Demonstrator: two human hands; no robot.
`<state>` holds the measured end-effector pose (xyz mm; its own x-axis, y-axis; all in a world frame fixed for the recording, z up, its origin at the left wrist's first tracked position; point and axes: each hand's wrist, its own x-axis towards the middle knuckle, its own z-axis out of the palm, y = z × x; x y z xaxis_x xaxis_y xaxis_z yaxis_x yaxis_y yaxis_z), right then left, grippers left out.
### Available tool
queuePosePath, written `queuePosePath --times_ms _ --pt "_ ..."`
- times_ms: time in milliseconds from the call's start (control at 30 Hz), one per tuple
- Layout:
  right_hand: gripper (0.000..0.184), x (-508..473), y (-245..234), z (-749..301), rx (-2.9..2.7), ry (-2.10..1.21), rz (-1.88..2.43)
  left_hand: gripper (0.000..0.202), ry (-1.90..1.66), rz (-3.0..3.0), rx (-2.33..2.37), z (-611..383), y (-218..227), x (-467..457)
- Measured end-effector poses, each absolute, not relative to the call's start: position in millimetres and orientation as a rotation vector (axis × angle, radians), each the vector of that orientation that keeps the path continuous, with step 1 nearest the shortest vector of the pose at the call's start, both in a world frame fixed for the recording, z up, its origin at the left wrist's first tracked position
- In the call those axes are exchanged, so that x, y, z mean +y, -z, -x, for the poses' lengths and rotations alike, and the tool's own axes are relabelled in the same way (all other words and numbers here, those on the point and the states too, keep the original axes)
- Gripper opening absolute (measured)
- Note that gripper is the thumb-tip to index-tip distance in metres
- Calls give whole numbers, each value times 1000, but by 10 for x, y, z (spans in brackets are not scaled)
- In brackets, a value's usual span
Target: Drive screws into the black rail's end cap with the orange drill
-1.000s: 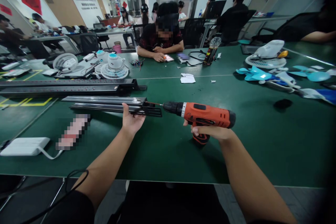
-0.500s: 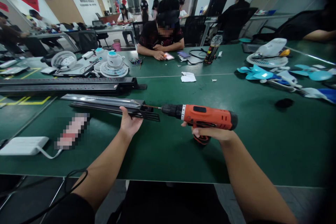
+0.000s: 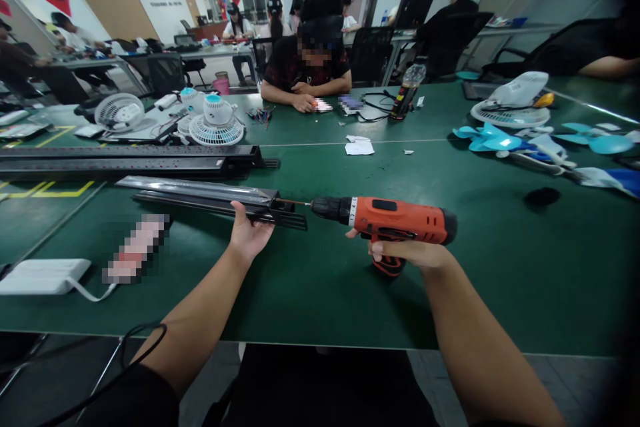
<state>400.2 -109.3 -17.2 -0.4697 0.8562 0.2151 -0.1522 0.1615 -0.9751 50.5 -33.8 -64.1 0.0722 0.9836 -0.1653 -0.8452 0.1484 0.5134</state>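
Observation:
My left hand grips the near end of a long black metal rail from below, thumb up along its side and the other fingers hidden beneath. A shiny strip runs along the rail's top. In my right hand is an orange and black cordless drill, held level by its handle and pointing left. Its long thin bit reaches into the open end of the rail; where the tip sits inside is hidden.
Two more black rails lie behind. White fan parts stand at the back left, blue fan blades at the right. A bottle stands near a person seated opposite. A white box with a cable lies at the left.
The drill, the rail end and both hands have shifted very slightly to the right in view. Both grips are the same, and the bit still points into the rail end.

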Motion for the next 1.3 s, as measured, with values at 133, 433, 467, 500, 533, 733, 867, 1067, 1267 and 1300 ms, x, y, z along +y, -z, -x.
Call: queuePosePath --times_ms 133,433,467,500,533,733,867,1067,1267,1300 --pt "34 -1081 200 -4024 -1606 -1436 688 55 -1400 -311 535 -513 607 -353" --pt "37 -1091 235 -4065 -1634 -1466 721 58 -1375 -307 574 -541 540 -389" --pt "38 -1090 238 -4066 -1640 -1481 713 60 -1377 -307 576 -540 541 -389" --pt "38 -1088 243 -4068 -1643 -1492 699 61 -1378 -307 578 -539 544 -389" --pt "39 -1086 250 -4068 -1645 -1494 682 62 -1379 -308 579 -537 549 -388" --pt "38 -1094 241 -4064 -1719 -1418 637 62 -1379 -324 563 -520 607 -370" --pt "34 -1122 204 -4077 -1739 -1351 771 64 -1365 -365 540 -505 641 -367" --pt "36 -1138 136 -4050 -1742 -1332 783 66 -1365 -382 543 -496 673 -361" --pt "42 -1145 103 -4038 -1766 -1381 709 66 -1341 -382 508 -476 676 -360" --pt "40 -1148 113 -4053 -1774 -1370 728 65 -1336 -380 506 -476 670 -363"
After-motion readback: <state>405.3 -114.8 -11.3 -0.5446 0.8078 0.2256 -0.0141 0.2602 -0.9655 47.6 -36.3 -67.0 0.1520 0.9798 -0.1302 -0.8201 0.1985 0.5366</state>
